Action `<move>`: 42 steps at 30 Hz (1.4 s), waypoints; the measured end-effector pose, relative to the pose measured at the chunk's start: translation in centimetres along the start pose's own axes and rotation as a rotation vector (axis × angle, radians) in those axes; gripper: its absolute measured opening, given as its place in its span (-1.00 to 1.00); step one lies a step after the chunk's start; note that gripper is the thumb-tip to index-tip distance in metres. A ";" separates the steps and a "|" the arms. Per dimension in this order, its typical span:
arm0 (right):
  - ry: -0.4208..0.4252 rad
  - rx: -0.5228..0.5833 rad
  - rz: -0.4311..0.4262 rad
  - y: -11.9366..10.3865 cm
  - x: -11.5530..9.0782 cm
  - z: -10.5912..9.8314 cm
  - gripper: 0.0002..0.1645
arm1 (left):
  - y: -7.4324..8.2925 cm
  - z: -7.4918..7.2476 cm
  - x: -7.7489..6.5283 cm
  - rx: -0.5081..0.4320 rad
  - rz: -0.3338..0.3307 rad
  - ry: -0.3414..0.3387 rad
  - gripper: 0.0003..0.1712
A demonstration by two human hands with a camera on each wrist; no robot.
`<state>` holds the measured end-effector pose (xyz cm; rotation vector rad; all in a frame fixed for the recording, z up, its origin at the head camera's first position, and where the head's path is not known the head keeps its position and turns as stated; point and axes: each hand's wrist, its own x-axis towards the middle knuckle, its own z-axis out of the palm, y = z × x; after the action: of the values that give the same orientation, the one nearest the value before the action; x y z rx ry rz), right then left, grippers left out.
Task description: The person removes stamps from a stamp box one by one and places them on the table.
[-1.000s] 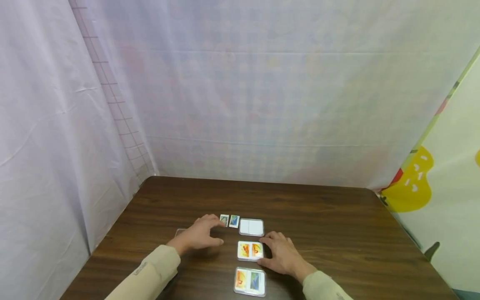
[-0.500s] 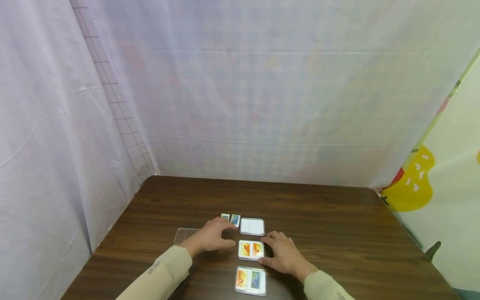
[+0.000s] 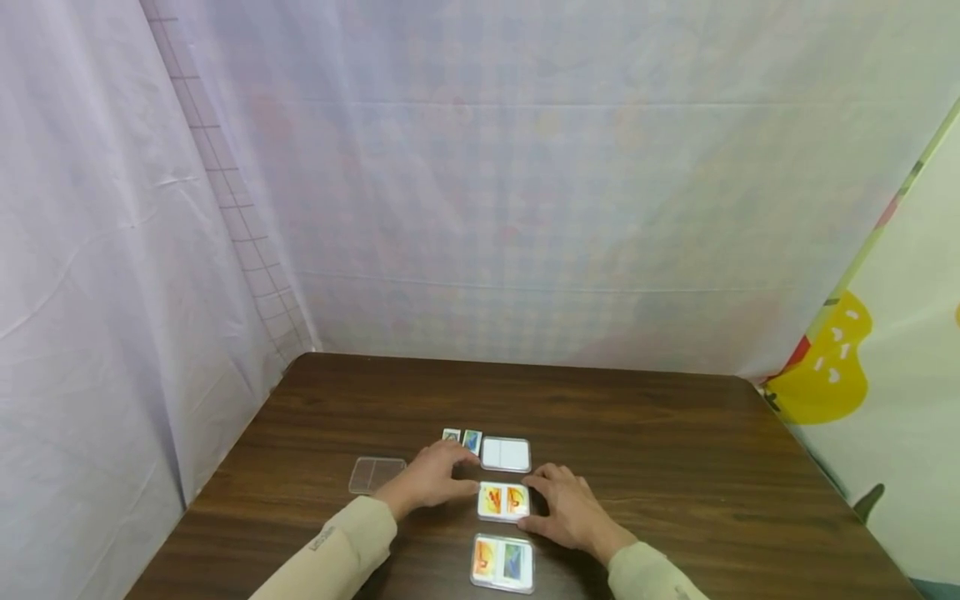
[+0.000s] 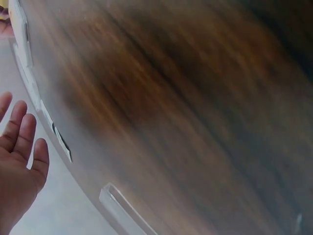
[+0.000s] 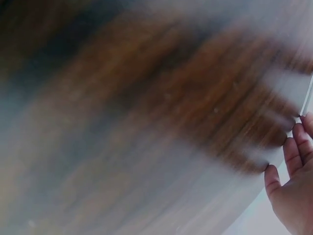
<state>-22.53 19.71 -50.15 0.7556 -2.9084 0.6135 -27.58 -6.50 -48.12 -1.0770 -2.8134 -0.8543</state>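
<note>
Between my hands, a clear flat plastic case (image 3: 503, 502) holds two small orange-and-yellow picture cards side by side. My left hand (image 3: 431, 477) reaches over the table, thumb tip right at the case's left edge, fingers relaxed above its upper left corner. At the right edge rests my right hand (image 3: 567, 510), thumb by the lower corner and index finger by the upper one. The left wrist view shows the left hand's fingers loosely extended. In the right wrist view, fingertips (image 5: 272, 171) come down at the tabletop.
Nearer me lies another case (image 3: 502, 563) with one orange and one blue-green card. Beyond the middle one is a case (image 3: 506, 454) with a white two-part insert. Two loose picture cards (image 3: 472, 442) lie left of it. A clear lid (image 3: 376, 474) lies farther left on the brown table (image 3: 637, 433).
My left hand has moved right, from beside the loose cards to the left edge of the middle case, uncovering the clear lid. The right hand has stayed at the case's right edge.
</note>
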 end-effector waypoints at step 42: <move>-0.014 0.002 0.007 0.1 0.1 0.1 -0.25 | 0.6 2.0 0.7 0.010 -0.054 -0.009 -0.76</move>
<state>-22.64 19.72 -50.24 0.7535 -2.9246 0.6143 -27.38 -4.72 -49.39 -1.0106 -2.8636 -0.8400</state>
